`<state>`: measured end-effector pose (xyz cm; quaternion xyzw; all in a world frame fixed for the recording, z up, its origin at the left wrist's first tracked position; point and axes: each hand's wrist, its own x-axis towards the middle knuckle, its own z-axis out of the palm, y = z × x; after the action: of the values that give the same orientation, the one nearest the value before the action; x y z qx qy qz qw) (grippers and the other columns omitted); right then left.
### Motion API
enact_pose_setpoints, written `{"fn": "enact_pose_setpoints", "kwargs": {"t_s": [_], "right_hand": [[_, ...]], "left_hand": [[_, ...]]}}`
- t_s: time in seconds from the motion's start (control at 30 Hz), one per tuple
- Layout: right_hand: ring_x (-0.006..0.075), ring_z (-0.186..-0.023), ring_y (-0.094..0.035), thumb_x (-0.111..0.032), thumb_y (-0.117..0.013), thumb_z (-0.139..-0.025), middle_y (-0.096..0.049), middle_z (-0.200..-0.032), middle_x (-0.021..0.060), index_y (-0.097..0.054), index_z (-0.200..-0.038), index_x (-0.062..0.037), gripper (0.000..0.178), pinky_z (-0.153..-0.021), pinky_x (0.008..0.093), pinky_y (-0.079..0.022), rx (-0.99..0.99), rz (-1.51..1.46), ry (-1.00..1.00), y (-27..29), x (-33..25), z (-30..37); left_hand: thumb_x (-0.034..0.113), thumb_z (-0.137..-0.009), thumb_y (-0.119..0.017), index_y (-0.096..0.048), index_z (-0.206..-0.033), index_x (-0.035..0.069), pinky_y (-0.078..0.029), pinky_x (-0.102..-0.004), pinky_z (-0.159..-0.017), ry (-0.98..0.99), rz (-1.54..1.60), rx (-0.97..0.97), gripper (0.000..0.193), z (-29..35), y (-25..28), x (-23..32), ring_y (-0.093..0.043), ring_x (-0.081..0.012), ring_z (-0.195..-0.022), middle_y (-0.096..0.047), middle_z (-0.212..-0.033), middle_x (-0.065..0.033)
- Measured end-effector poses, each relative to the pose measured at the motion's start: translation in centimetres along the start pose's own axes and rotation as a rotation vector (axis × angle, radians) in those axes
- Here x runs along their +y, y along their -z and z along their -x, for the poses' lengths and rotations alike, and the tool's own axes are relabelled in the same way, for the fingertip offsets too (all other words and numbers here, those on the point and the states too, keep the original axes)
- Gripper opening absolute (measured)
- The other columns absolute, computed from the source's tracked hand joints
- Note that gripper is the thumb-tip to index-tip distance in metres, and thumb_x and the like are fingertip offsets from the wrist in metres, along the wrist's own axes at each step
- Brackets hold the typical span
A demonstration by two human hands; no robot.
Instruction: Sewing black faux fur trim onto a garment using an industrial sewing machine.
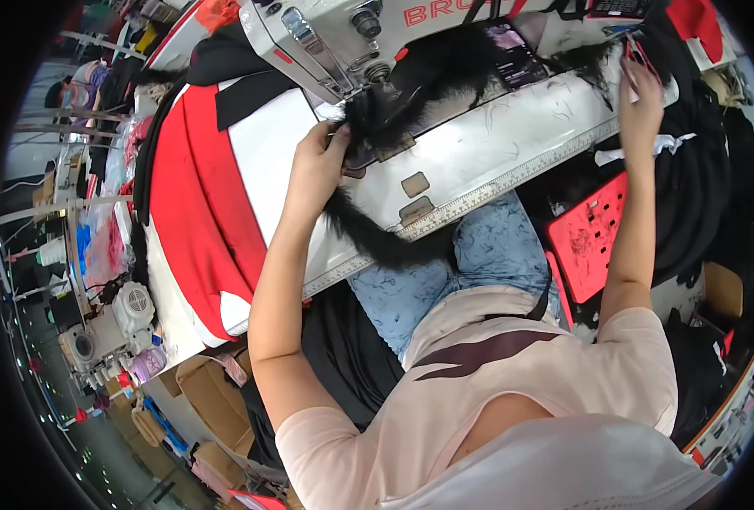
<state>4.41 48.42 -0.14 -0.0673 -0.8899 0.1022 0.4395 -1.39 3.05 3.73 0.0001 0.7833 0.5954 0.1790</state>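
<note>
My left hand (317,161) is closed, thumb and fingers pinching black furry trim (385,245) right beside the needle area of a white sewing machine (309,51). From that hand the trim curves down over the table's front edge towards my lap. More black fluffy material (453,72) lies under and behind the machine arm. Far off to the right, my right hand (642,95) is closed around a small pinkish-red object (638,56) at the table's right end. Its kind is too small to make out.
Red fabric (198,204) and black cloth drape over the table's left side. A ruler strip (496,183) runs along the front edge. Loose fibres litter the white tabletop (513,132). At the right are a red perforated plastic piece (587,238) and heaped black fabric (691,204).
</note>
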Motion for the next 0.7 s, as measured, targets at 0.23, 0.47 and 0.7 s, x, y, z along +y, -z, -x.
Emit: {"fn": "enact_pose_setpoints", "kwargs": {"t_s": [0.23,0.47,0.7], "right_hand": [[0.0422,-0.090,-0.064,-0.030,-0.061,-0.088,-0.067,-0.093,0.0249,-0.065,-0.102,-0.0014,0.032,-0.079,0.0489,-0.050,-0.473,0.325,-0.150,-1.8,12.1,-3.4],[0.0407,-0.097,-0.064,-0.036,-0.067,-0.078,-0.067,-0.096,0.0257,-0.064,-0.110,-0.0020,0.047,-0.082,0.0434,-0.051,-0.537,0.431,-0.311,-1.4,16.8,-4.6],[0.0104,-0.086,-0.057,-0.020,-0.068,-0.089,-0.063,-0.094,0.0026,-0.060,-0.119,0.0028,0.039,-0.079,0.0238,-0.045,-0.401,-0.283,-0.633,8.9,2.9,4.5]], "left_hand": [[0.017,-0.094,-0.060,-0.065,-0.087,-0.005,-0.039,-0.0217,-0.046,0.104,-0.101,-0.123,0.024,-0.7,1.0,1.5,-0.056,-0.0086,-0.051,-0.058,-0.065,-0.0026],[0.019,-0.094,-0.060,-0.066,-0.094,-0.001,-0.032,-0.0208,-0.046,-0.009,0.186,-0.136,0.020,-2.2,0.2,-1.0,-0.043,-0.0042,-0.053,-0.053,-0.066,0.0024],[0.016,-0.093,-0.058,-0.064,-0.088,0.000,-0.029,-0.0213,-0.047,0.015,0.161,-0.064,0.018,-2.0,0.7,-1.8,-0.041,-0.0036,-0.055,-0.052,-0.065,0.0033]]}}
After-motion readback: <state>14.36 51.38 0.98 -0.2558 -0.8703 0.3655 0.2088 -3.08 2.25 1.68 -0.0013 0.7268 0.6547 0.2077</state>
